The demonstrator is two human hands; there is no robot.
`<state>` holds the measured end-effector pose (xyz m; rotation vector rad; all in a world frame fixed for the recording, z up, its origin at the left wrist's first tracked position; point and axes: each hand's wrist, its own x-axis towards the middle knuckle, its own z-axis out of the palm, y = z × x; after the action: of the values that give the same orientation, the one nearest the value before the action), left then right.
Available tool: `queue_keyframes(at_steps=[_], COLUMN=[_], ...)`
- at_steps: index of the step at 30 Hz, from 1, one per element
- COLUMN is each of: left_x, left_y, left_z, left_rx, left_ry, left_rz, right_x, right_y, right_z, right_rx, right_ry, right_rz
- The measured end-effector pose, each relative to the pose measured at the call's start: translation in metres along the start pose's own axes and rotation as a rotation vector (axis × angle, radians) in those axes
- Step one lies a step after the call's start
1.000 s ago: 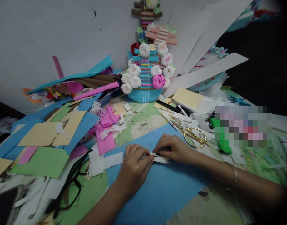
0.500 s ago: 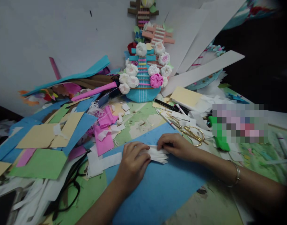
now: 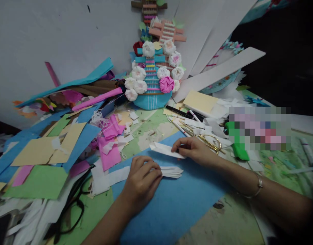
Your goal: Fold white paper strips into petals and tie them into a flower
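My left hand [image 3: 144, 178] is closed over a stack of folded white paper strips [image 3: 173, 172], whose loose ends stick out to the right. Between the fingers of my right hand [image 3: 192, 149] is one folded white paper piece [image 3: 162, 149], held just above and apart from the stack. Both hands are over a blue paper sheet [image 3: 169, 211]. A white strip [image 3: 118, 176] extends leftward from under my left hand. Gold-handled scissors [image 3: 211, 142] lie right behind my right hand, which partly hides them.
A blue paper guitar [image 3: 152, 100] with white paper flowers stands against the wall. Coloured paper sheets [image 3: 38, 182] and black glasses [image 3: 77, 214] lie to the left. Pens [image 3: 176, 110], a cream pad [image 3: 201, 103] and a green object [image 3: 239, 149] are at right.
My right hand has drawn one folded white paper piece away from the stack, up and back. My left hand still holds the rest. The view has shifted slightly.
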<state>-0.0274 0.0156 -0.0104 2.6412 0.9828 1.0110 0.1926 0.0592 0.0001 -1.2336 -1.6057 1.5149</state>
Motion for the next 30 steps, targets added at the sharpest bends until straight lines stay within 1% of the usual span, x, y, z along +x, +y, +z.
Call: queue_keyframes(at_steps=[3,6,13,16,20,24,30], left_x=[-0.001,-0.002,0.002,0.007,0.011,0.011,0.008], left_y=[-0.001,-0.003,-0.006,-0.004,-0.002,-0.001,0.0], left_z=[0.002,0.004,0.009,0.01,0.011,0.012,0.008], left_rx=[-0.066,-0.102,-0.109,-0.091,-0.031,0.026,-0.017], left_ry=[-0.047,-0.047,-0.066,-0.127,-0.242,-0.25,-0.304], left_rz=[-0.047,-0.102,-0.244,-0.295,-0.289,-0.243,-0.172], right_x=[-0.001,-0.002,-0.002,-0.002,-0.003,-0.003,-0.005], right_y=[0.0,0.001,0.002,0.003,0.004,0.005,0.003], right_z=[-0.005,-0.006,-0.006,-0.006,-0.007,-0.006,-0.003], right_rx=[0.112,0.187,0.145,0.145,0.156,0.158,0.11], right_ry=[0.056,0.078,0.107,0.099,0.087,0.085,0.074], right_rz=[0.027,0.045,0.045,0.05,0.039,0.03,0.012])
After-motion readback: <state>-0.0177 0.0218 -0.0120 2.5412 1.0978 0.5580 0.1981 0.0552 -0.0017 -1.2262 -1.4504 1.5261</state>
